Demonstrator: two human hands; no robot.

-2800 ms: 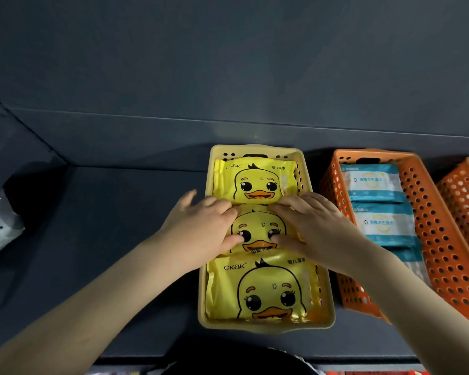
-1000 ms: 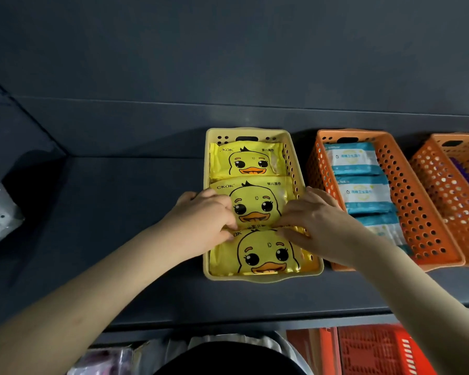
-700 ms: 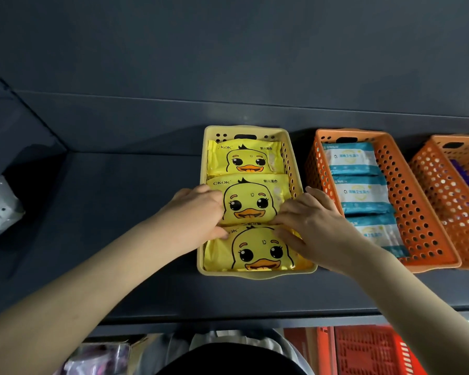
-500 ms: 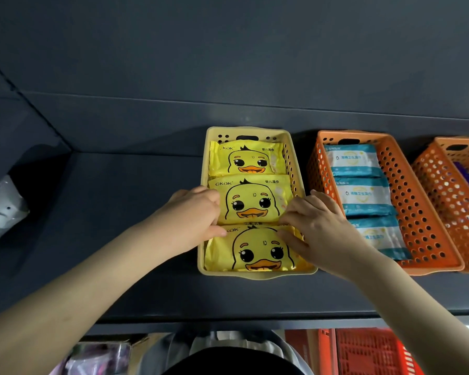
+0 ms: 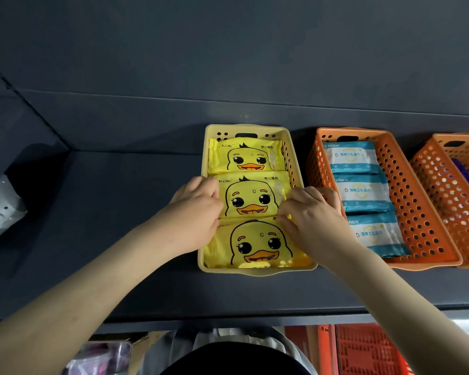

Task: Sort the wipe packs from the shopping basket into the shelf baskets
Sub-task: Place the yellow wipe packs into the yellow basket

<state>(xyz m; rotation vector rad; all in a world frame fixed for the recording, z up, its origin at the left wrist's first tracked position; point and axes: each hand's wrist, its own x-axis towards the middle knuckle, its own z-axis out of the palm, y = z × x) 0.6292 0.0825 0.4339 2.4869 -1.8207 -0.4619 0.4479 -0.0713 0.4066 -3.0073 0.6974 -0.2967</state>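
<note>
The yellow basket (image 5: 244,129) stands on the shelf (image 5: 119,212). In it three duck-faced packs lie flat in a row, slightly overlapping: the far pack (image 5: 247,158) by the back wall, the middle pack (image 5: 251,196), and the near pack (image 5: 255,244) by the front rim. We have both hands on the middle pack. Our left hand (image 5: 198,215) curls its fingers round the pack's left edge, by the basket's left wall, in a narrow grip on that edge. Our right hand (image 5: 314,220) pinches the pack's lower right corner, thumb and fingertips closed on it. Just to the right, the orange basket (image 5: 417,212) holds three blue packs (image 5: 360,190) in a row. A second orange basket (image 5: 444,190) stands just beside it, cut by the frame. Below the shelf edge we see a red basket (image 5: 363,347).
</note>
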